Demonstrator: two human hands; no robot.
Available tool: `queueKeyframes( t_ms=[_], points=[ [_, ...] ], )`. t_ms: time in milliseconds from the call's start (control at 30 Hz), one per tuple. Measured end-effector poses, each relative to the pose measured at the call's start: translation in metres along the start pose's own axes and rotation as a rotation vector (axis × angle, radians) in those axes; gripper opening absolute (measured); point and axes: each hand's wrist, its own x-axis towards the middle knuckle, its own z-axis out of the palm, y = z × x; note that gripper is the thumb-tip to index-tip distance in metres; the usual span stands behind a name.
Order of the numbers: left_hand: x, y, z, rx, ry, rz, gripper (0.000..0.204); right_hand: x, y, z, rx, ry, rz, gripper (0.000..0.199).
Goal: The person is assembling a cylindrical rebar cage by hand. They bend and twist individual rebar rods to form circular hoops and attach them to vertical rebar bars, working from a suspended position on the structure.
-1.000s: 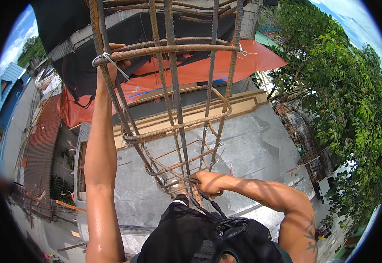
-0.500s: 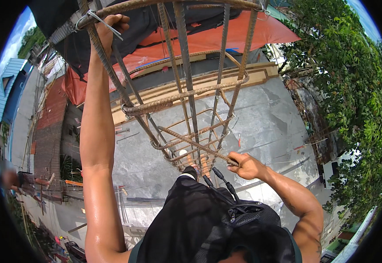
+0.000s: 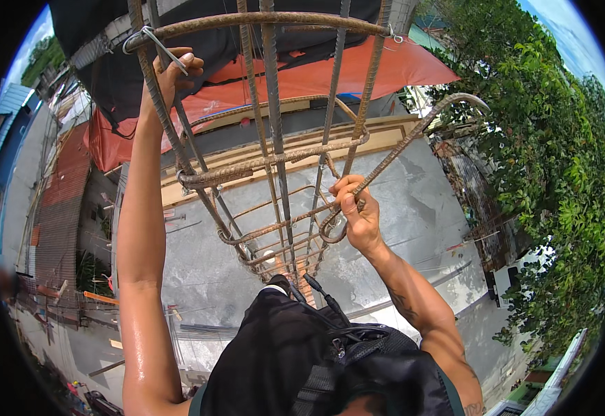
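Note:
A tall cage of rusty vertical rebar with bent stirrups rises before me. My left hand is closed round a vertical bar at its upper left corner, the fingers partly hidden. A silver tie wire binds the top stirrup there, its loose tail crossing in front of that hand. At the cage's right side, my right hand grips a bent rebar piece. Its long leg slants up and right to a hooked end; its other curved end lies beside my fingers.
Far below lies a grey concrete slab edged by wooden boards. An orange-red tarp and black cloth hang beyond the cage. Leafy trees stand at right. A black bag hangs against my body.
My right hand has risen with the bent rebar piece and swung it from pointing left across the cage to pointing up and right. My left hand stays at the same corner.

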Motion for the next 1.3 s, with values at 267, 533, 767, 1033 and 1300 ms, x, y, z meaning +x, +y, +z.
queueKeyframes(
  t_ms=[267,533,767,1033,1300],
  points=[
    [-0.079,-0.038,-0.02,0.191,-0.002,-0.607,0.046,0.022,-0.014,0.014,-0.348,0.123,-0.069,0.034],
    [-0.086,-0.022,-0.017,-0.059,-0.105,-0.786,0.027,0.009,-0.032,-0.054,0.031,0.186,0.297,0.03],
    [-0.088,-0.027,-0.021,-0.142,-0.129,-0.673,0.045,-0.116,-0.016,-0.073,-0.637,-0.344,0.836,0.026],
    [-0.089,-0.022,-0.016,-0.087,-0.154,-0.644,0.057,-0.058,-0.029,-0.047,0.23,-0.311,0.771,0.032],
    [-0.083,-0.026,-0.019,-0.082,-0.232,-0.594,0.063,0.032,-0.052,-0.013,0.302,-0.025,0.769,0.028]
  ],
)
